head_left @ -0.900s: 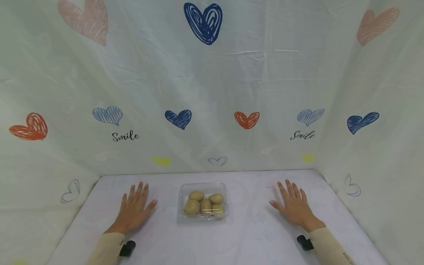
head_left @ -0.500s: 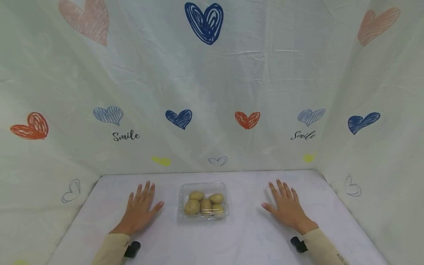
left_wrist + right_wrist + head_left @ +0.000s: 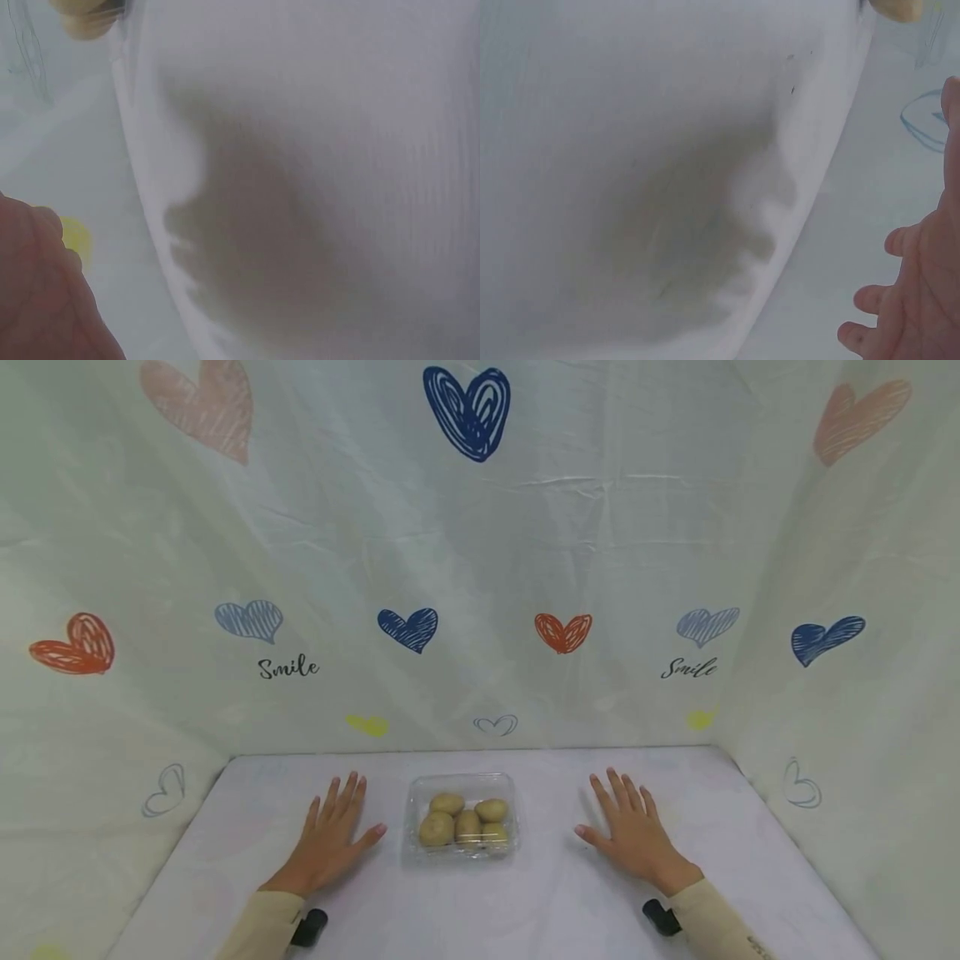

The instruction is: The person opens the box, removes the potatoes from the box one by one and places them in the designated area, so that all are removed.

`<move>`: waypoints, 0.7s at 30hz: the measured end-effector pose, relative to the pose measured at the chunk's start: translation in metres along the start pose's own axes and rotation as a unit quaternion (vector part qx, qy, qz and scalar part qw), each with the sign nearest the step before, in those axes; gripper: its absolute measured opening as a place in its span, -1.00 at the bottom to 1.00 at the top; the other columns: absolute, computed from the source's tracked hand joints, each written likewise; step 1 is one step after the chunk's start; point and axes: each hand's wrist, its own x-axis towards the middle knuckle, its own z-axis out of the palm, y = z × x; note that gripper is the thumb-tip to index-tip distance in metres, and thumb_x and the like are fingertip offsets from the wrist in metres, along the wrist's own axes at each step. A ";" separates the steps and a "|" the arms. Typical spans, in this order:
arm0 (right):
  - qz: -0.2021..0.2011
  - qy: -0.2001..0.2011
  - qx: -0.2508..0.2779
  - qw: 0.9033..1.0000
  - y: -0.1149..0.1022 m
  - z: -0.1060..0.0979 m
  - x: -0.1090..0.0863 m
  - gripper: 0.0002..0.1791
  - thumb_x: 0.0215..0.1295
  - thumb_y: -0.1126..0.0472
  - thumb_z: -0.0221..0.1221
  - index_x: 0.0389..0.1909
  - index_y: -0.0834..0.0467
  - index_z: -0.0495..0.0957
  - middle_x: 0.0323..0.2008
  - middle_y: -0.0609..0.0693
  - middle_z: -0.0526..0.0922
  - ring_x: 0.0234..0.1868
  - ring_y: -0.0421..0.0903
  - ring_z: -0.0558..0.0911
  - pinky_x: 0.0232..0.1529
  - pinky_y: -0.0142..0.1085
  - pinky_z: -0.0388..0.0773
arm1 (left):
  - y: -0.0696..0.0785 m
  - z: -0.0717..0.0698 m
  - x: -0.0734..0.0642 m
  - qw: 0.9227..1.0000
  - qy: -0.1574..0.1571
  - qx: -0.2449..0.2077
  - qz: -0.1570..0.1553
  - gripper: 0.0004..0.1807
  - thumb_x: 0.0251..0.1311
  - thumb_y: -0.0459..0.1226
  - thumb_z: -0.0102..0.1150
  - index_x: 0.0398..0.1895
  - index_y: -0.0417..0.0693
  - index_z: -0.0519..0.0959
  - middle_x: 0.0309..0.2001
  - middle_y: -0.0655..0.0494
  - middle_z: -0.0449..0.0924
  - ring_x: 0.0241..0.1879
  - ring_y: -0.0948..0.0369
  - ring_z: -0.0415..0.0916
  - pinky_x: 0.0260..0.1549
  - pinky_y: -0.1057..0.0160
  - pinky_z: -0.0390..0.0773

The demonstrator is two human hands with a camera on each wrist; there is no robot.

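Observation:
A clear plastic box (image 3: 416, 789) holding several potatoes (image 3: 437, 829) stands mid-table in the head view. To its left is my left hand (image 3: 328, 842), palm down with straight, spread fingers, holding nothing. My right hand (image 3: 636, 842) is on the box's other side, likewise spread and holding nothing. Both hands are apart from the box. In the wrist views, part of the left hand (image 3: 49, 292) and of the right hand (image 3: 922, 277) show raised over the table, their shadows beneath. Only a bit of the potatoes (image 3: 88, 21) appears at the left wrist view's top corner.
The white-covered table (image 3: 480, 914) ends at a hanging white curtain (image 3: 480, 568) printed with hearts and "Smile", which also runs along both sides. A black wrist camera (image 3: 309, 928) sits at the left cuff and another black camera (image 3: 662, 917) at the right.
Both hands have moved inward toward the box, the left hand to the right and the right hand to the left. The box and potatoes stay in place.

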 end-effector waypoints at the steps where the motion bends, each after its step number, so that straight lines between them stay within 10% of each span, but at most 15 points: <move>1: -0.003 0.001 0.001 1.000 -0.002 0.000 0.000 -0.02 0.43 -0.27 0.25 0.60 0.29 0.22 0.58 0.45 0.12 0.56 0.52 0.12 0.51 0.46 -0.04 | 0.002 0.000 0.000 1.000 -0.002 -0.004 0.003 0.03 0.47 0.18 0.13 0.66 -0.36 0.03 0.67 -0.36 -0.12 0.64 -0.37 -0.30 0.53 -0.48 -0.33; 21: -0.048 -0.027 -0.003 0.998 -0.046 0.015 0.007 0.00 0.41 -0.31 0.25 0.62 0.25 0.21 0.59 0.41 0.16 0.56 0.46 0.18 0.54 0.42 0.02 | 0.035 0.014 -0.003 0.999 -0.020 0.005 0.043 0.17 0.29 0.25 0.28 0.66 -0.35 0.05 0.67 -0.28 -0.02 0.64 -0.32 -0.18 0.57 -0.42 -0.24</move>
